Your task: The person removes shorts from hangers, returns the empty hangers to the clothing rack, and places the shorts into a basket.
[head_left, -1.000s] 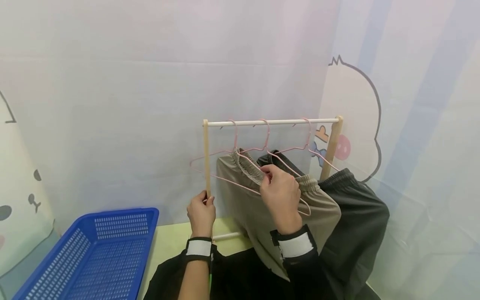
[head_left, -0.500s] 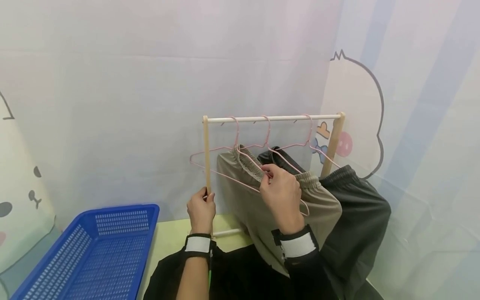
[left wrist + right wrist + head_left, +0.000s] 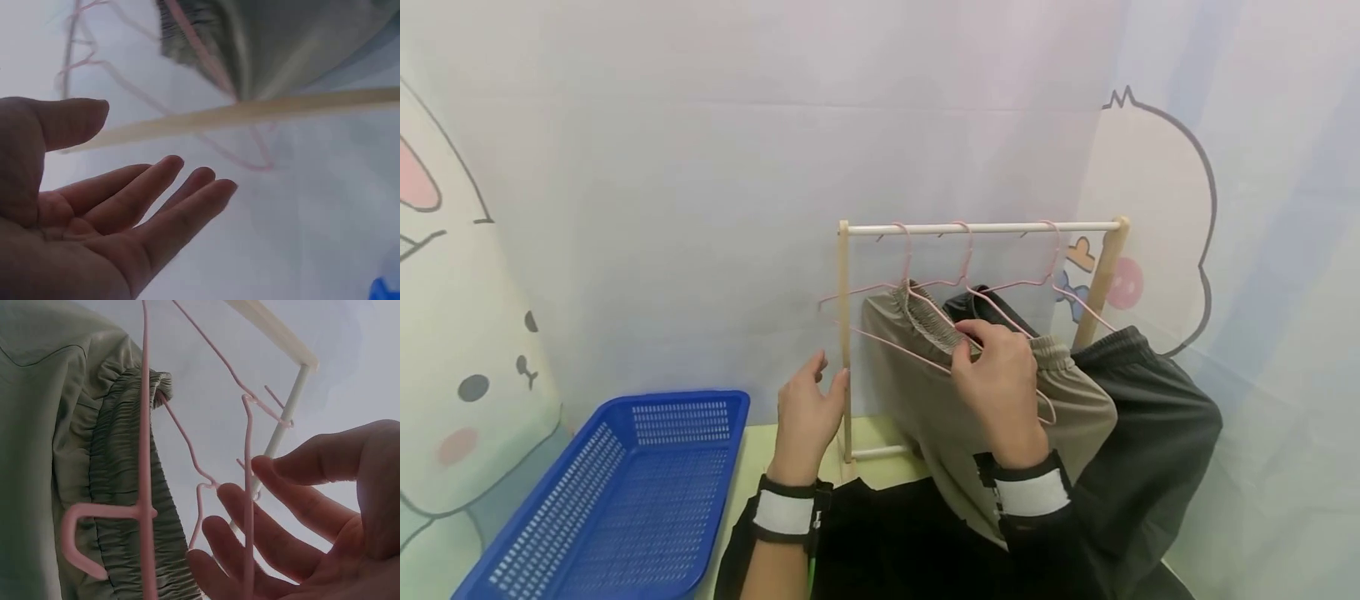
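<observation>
Head cam: L hand (image 3: 805, 427) held by wooden post (image 3: 845, 308), fingers apart; pink hanger (image 3: 249, 434) gripped in R hand (image 3: 1006, 387), fingers curled round wire, nr khaki garment (image 3: 895, 392).

Every hanger (image 3: 145, 456) is showing pale pink. The lighter pants (image 3: 940, 433) are showing plain khaki, the darker pants (image 3: 1157, 433) a plain grey-green. The posts (image 3: 1102, 279) are showing pale wood, the rod (image 3: 1007, 227) white. The basket (image 3: 647, 500) is showing solid blue with a perforated grid, the table (image 3: 880, 432) soft yellow-green. The straps (image 3: 784, 511) are pairing black with white. The backdrop (image 3: 737, 208) is bearing whitish lilac, its cartoons (image 3: 467, 317) mixing cream, grey outlines and pink.
</observation>
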Action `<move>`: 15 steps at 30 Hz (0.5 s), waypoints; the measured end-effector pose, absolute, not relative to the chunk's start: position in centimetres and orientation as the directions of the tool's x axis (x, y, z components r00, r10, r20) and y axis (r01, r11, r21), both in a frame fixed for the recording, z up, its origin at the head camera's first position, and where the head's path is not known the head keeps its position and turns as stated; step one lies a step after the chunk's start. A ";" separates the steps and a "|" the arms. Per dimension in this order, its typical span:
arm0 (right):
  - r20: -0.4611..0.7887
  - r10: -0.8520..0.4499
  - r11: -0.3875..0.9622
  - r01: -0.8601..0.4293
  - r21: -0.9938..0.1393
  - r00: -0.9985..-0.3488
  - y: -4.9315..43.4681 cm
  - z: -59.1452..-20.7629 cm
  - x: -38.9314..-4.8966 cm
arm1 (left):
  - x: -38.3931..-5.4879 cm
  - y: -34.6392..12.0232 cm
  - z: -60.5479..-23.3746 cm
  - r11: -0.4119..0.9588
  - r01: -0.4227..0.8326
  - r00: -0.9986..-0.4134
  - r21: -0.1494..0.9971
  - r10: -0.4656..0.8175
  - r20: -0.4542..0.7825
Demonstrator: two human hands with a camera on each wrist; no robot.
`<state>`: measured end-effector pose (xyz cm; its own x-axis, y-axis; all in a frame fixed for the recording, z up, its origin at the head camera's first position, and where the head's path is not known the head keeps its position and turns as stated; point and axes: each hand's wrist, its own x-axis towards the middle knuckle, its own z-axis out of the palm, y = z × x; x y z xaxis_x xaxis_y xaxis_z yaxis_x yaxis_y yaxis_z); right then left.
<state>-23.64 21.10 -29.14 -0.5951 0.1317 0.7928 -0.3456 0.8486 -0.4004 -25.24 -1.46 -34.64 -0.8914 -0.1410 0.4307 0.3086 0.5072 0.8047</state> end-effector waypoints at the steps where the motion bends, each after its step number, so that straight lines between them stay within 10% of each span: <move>1: 0.801 0.131 0.847 -0.354 -0.397 -0.584 21.1 -29.2 -23.7 | -24.8 -2.0 -34.0 0.513 0.303 -0.893 0.803 -0.142 0.427; 15: 0.934 0.118 0.727 -0.611 -0.313 -0.338 19.0 -31.5 -19.5 | -18.1 -14.6 -32.0 0.611 0.003 -0.854 0.792 -0.410 0.320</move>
<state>-19.52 19.05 -31.48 -0.3376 0.1183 0.9338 -0.6111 0.7270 -0.3130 -18.05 -14.56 -31.98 -0.8540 -0.4101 0.3202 0.0034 0.6110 0.7916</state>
